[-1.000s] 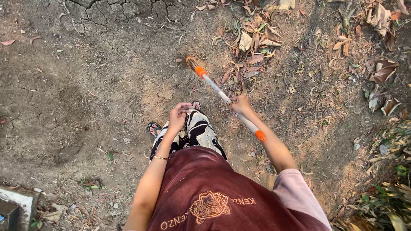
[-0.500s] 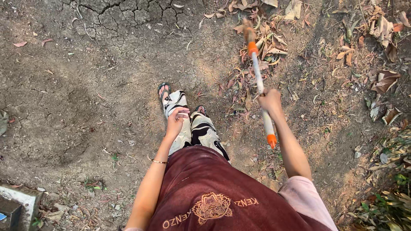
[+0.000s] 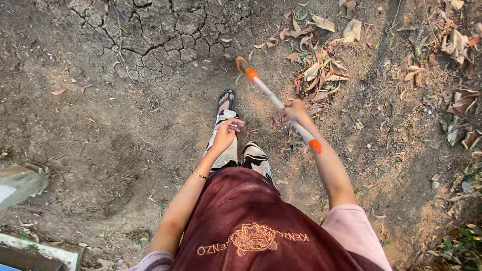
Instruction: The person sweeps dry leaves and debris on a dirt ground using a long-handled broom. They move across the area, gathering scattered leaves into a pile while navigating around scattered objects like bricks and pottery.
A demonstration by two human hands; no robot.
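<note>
Right hand [image 3: 296,110] wrapped mid-shaft on white, orange-banded rake handle [image 3: 275,100], stiff and likely light, head blurred near dry leaves [image 3: 321,70]; left hand [image 3: 225,134] loosely curled, holding nothing

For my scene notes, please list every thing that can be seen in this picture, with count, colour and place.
long-handled tool: one, white shaft with orange bands, slanting from centre toward the dry leaves
dry leaves: many, tan and brown, upper right ground
cracked soil: one patch, grey-brown, top left
concrete edging: pale grey pieces, left and lower left edge
green plants: few, lower right corner
sandal: one visible, dark, on the forward foot
bracelet: one, gold, left wrist
left hand: empty, over patterned trousers
right hand: grips the tool shaft
</note>
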